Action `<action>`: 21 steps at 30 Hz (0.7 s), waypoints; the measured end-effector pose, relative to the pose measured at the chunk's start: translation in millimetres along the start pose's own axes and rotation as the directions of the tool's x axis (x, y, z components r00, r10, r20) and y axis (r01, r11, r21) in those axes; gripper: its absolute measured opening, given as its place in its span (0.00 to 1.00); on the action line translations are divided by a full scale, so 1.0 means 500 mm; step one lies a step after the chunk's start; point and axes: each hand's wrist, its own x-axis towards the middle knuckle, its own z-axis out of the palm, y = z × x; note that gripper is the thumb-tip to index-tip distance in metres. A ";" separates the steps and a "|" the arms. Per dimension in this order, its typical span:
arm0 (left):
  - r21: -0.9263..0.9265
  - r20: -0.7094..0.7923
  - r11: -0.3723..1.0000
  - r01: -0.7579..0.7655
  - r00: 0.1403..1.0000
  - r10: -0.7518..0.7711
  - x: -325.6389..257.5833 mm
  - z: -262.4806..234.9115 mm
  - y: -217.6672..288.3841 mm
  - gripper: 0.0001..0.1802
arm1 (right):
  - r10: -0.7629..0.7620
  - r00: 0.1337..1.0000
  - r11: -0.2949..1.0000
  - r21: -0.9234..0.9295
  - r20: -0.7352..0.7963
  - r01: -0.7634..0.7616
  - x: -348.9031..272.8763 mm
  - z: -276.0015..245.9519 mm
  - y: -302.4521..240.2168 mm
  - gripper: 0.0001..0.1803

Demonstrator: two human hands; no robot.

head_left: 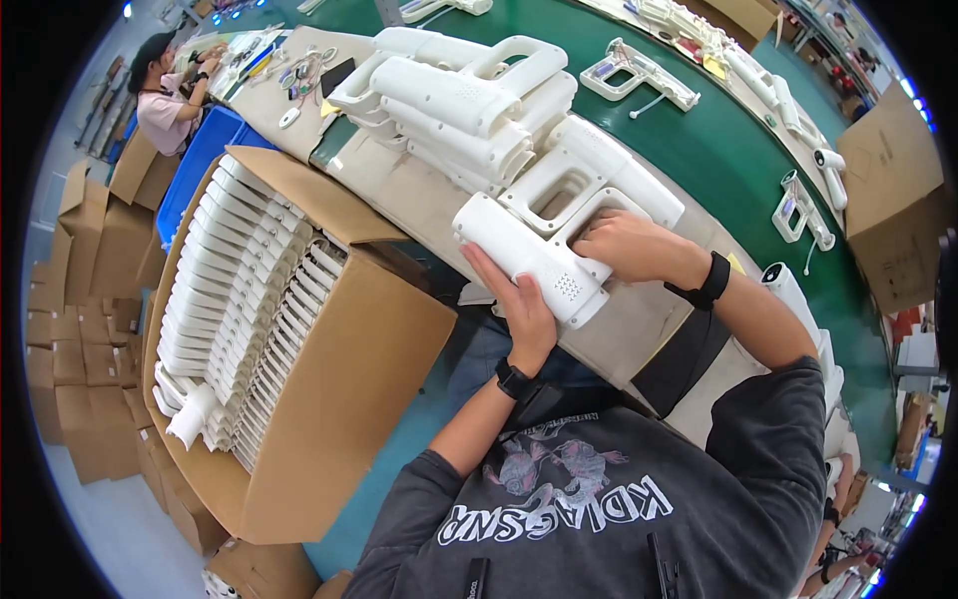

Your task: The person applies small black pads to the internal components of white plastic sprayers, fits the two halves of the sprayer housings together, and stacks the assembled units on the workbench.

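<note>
A white plastic housing (529, 250) with a tube-shaped body, a looped handle and a patch of small holes lies across the near edge of the bench. My left hand (519, 309) grips its near side, the thumb against the body and a finger stretched along the wall; the other fingers are partly hidden. My right hand (634, 248) is closed over the handle loop, with its fingertips hidden in the opening. Just beyond lies a similar white housing (589, 160), close against the one I hold. A stack of white housings (449, 95) rises behind them.
To my left, an open cardboard box (349, 389) holds rows of white parts; a blue bin (200, 170) stands behind it. The green conveyor (733, 150) carries white frames (639, 75) with wires. A co-worker (165, 105) works at the far left. A black sheet (684, 359) lies near my right arm.
</note>
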 end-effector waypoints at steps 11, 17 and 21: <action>0.069 -0.046 0.997 -0.047 0.998 0.050 0.003 -0.003 -0.002 0.46 | 0.358 0.803 0.913 0.358 -0.477 -0.194 -0.151 -0.067 0.043 0.28; 0.159 -0.029 0.984 -0.083 0.996 0.088 0.003 0.018 0.001 0.48 | 0.641 0.738 0.504 0.841 -0.210 -0.199 -0.125 0.039 0.193 0.27; 0.113 -0.020 0.991 -0.070 0.997 0.073 -0.003 0.025 0.005 0.48 | 0.592 0.797 0.409 0.897 -0.121 -0.168 -0.110 0.036 0.191 0.29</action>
